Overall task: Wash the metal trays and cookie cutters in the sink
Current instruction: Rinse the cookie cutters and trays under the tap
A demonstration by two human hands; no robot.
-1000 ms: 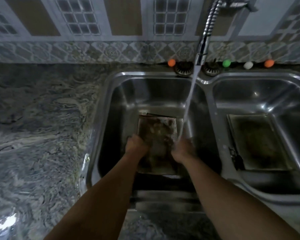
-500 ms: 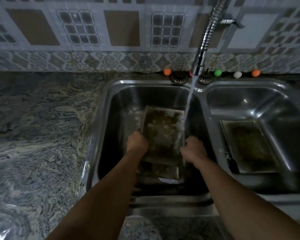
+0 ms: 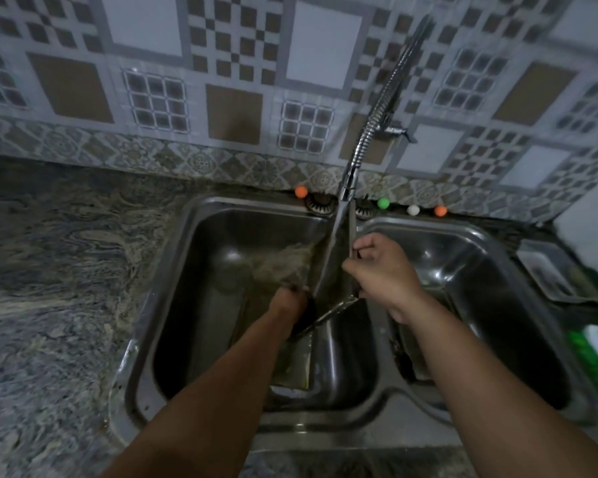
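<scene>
Nearest, two bare forearms reach in from the bottom edge over the front rim of a double steel sink (image 3: 201, 208). Left hand (image 3: 287, 301) is low in the left basin, fingers curled round the lower left edge of a metal tray (image 3: 335, 270); fingertips hidden behind the tray, blurred. Right hand (image 3: 380, 267) is higher, over the divider between the basins, fingers and thumb pinching the tray's right edge. Tray is lifted off the basin floor, tipped steeply up on edge, seen almost edge-on, its upper end near the spout. Below it, on the left basin floor, a second tray (image 3: 296, 360) lies flat, dirty, partly covered by the left forearm. Right basin holds another flat tray (image 3: 415, 360), mostly hidden by the right arm.

Water stream (image 3: 335, 232) falls from the flexible faucet (image 3: 366, 139) onto the held tray, spray blurring to the left. Marbled stone counter (image 3: 59, 270) on the left. Far right: a tray-like dish (image 3: 546, 270) and something green (image 3: 594, 357), blurred. Behind the sink, small balls: orange (image 3: 301, 191), green (image 3: 383, 202), white (image 3: 413, 210), orange (image 3: 440, 211). Patterned tiled wall (image 3: 221, 98) at the back.
</scene>
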